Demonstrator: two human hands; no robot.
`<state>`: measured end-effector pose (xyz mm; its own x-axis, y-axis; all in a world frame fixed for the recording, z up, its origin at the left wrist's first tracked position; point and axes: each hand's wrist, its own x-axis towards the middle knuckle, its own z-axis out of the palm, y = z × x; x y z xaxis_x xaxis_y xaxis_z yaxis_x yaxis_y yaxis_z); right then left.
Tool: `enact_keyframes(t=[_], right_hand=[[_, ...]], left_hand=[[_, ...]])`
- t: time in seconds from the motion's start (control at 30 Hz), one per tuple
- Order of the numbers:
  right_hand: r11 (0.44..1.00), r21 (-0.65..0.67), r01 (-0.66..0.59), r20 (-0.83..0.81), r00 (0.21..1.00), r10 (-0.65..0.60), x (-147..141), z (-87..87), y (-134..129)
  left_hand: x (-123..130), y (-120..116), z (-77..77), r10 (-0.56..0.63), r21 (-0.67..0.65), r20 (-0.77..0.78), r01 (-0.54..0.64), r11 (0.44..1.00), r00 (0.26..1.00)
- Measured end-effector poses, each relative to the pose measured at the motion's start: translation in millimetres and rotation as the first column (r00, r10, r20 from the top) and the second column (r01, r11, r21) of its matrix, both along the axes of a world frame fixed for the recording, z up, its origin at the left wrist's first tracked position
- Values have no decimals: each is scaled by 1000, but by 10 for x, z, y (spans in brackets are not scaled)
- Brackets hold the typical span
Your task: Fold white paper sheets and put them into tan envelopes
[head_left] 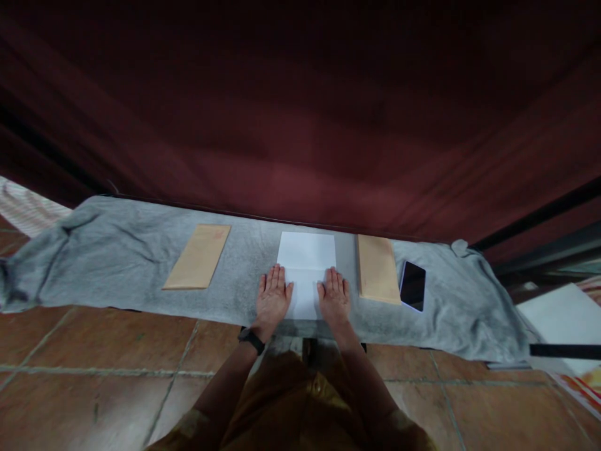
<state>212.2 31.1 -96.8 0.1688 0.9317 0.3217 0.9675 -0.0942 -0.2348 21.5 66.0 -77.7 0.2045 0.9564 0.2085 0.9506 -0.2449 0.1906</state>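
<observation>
A white sheet of paper [307,249] lies on the grey cloth in front of me, with a crease running across its middle. My left hand [273,295] rests flat on the paper's left edge, fingers stretched forward. On the right edge, my right hand [335,297] lies flat in the same way, its fingertips near the crease. Both palms face down and hold nothing between the fingers. To the left of the paper lies a brown envelope [198,257]. Right of my right hand is what looks like a stack of brown envelopes [378,268].
A dark-screened phone [413,286] lies beside the right-hand envelopes. Grey cloth [122,257] covers the long narrow surface. A dark red curtain [300,138] hangs along its far side. Below is a tiled floor [94,401]; a white board-like sheet [568,319] is at far right.
</observation>
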Motion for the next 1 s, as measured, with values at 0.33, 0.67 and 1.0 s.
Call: enact_keyframes(t=[0.33,0.67,1.0], right_hand=[[995,33,93,-37,995,-91,78,-46,-13],[975,-99,-196,-101,977,186,-233,201,584],[986,-96,-138,-32,990,135,-126,3,667]], left_hand=[[-13,40,28,77,64,33,-79,995,996],[474,418,109,-243,-66,-4,242,968,970],[379,545,-49,-133,-57,-24,131,990,991]])
